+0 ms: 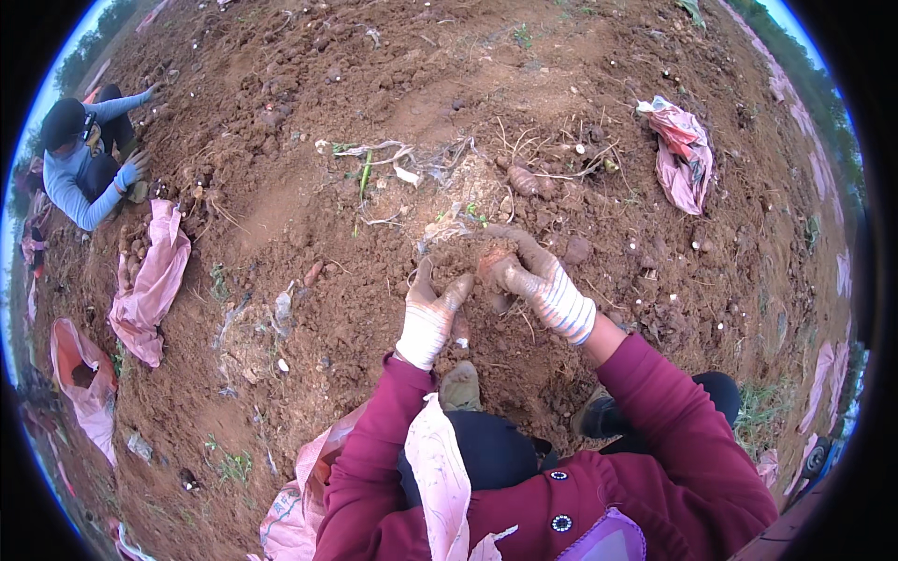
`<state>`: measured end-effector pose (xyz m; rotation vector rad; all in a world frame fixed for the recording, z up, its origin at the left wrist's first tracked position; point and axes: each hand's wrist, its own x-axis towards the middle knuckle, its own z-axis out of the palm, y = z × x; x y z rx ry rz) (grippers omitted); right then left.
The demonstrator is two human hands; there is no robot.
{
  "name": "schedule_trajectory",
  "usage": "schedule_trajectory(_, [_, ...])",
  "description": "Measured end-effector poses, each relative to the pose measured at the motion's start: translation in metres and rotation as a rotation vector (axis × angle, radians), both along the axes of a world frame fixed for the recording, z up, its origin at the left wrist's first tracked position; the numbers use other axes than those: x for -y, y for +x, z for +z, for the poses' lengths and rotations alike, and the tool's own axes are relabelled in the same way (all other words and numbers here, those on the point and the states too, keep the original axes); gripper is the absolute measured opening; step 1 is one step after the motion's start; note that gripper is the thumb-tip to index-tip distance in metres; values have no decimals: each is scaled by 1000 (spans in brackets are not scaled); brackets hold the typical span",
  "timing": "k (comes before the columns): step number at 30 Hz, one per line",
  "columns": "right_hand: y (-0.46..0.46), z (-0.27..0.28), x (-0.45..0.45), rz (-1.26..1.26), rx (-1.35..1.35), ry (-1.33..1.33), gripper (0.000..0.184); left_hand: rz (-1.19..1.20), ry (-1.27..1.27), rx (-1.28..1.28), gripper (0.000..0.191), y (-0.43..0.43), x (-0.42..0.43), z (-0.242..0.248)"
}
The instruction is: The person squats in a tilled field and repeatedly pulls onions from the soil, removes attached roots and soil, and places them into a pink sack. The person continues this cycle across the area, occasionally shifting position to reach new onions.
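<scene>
My left hand (436, 301), in a soiled white knit glove, is low over the loose soil with its thumb and fingers apart. Close to its right, my right hand (537, 280), gloved alike, has its fingers closed around a reddish-brown, soil-covered tuber (497, 261). Below and between the hands a small tuber with a pale cut end (460, 329) lies on the ground. A larger ringed tuber, apparently taro (523, 180), rests beyond my right hand among dry roots. Another rounded tuber (577, 249) sits in the soil to the right.
A pink woven sack (309, 501) lies by my left side, and a crumpled one (682, 158) at the upper right. At left, a co-worker (84, 158) crouches near a pink sack with tubers (151, 280); another open sack (84, 382) is below it. Plastic scraps (283, 308) litter the soil.
</scene>
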<state>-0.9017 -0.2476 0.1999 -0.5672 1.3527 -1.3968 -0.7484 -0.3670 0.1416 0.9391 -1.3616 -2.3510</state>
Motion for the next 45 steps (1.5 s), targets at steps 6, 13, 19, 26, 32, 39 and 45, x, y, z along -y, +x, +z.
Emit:
schedule_trajectory(6, [8,22,-35,-104,-456,-100,37,-220,128,-110,96,17,-31,50])
schedule_trajectory(13, [44,37,-18,-287,-22,-331,17,114,69,-300,67,15,-69,105])
schedule_trajectory(19, [9,48,-63,-114,-200,-224,35,409,-105,-223,47,117,-107,65])
schedule_trajectory(26, [-41,34,-185,165,-579,87,34,823,-94,692,40,352,-213,-4])
schedule_trajectory(32, [-48,47,-214,228,-1050,-49,28,810,-589,923,51,423,-227,50])
schedule_trajectory(39, [-80,42,-228,134,-1319,246,28,865,-362,670,43,375,-209,46])
schedule_trajectory(45, [-103,-9,-262,189,-1163,461,30,922,-342,510,47,289,-193,91])
